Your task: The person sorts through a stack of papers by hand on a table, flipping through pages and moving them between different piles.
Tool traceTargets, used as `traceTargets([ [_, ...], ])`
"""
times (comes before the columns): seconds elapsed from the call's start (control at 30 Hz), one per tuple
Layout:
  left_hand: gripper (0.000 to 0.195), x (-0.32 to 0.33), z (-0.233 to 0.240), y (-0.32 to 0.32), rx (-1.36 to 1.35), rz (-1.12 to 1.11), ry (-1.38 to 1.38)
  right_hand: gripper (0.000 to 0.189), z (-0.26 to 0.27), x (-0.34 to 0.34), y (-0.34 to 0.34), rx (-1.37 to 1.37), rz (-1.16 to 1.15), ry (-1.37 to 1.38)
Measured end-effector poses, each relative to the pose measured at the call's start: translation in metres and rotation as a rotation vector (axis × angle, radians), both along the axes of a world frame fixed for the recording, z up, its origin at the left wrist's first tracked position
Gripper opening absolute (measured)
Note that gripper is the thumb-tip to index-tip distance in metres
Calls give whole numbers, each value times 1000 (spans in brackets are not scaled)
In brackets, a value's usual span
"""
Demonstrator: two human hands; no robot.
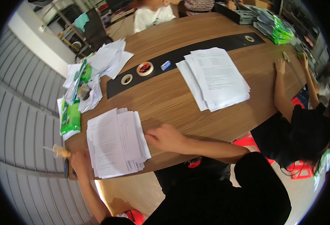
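Note:
A thick stack of printed paper sheets (111,143) lies near the table's front edge, its right-hand sheets unevenly layered. My left hand (80,161) is at the left side of this stack, close to a plastic cup with a straw (60,152); its fingers are too unclear to read. My right hand (165,137) is at the stack's right side with the fingers curled; whether it pinches a sheet cannot be told. Farther off to the right lies a second stack of printed sheets (218,76), touched by neither hand.
A dark strip (176,60) crosses the wooden table, bearing tape rolls (126,79) and a small blue-white box (165,65). Loose papers (108,57) and a green tissue pack (70,118) lie left. A co-worker's arms (283,92) rest at right; another person (153,18) is across.

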State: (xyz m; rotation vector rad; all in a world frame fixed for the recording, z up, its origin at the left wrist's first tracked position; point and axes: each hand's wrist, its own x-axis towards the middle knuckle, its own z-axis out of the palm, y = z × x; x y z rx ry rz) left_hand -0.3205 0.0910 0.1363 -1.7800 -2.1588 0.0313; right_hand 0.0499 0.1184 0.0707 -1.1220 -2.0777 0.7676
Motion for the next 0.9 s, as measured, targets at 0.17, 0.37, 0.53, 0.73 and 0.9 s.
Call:
traceTargets([
  [0.17, 15, 146, -25, -39, -11, -348, -734, 19, -4, 148, -20, 136, -559, -38],
  [0.37, 35, 323, -49, 5, -410, -847, -1115, 29, -41, 267, 17, 549, -790, -249],
  [0.53, 43, 383, -95, 111, -315, -625, -1511, 40, -37, 345, 55, 102, -1108, -90],
  [0.73, 42, 416, -114, 162, -392, -479, -1803, 54, -51, 345, 99, -68, -1068, -221],
  [0.9, 41, 426, -96, 162, -467, -450, -1610, 51, -60, 352, 105, -30, -1121, -258],
])
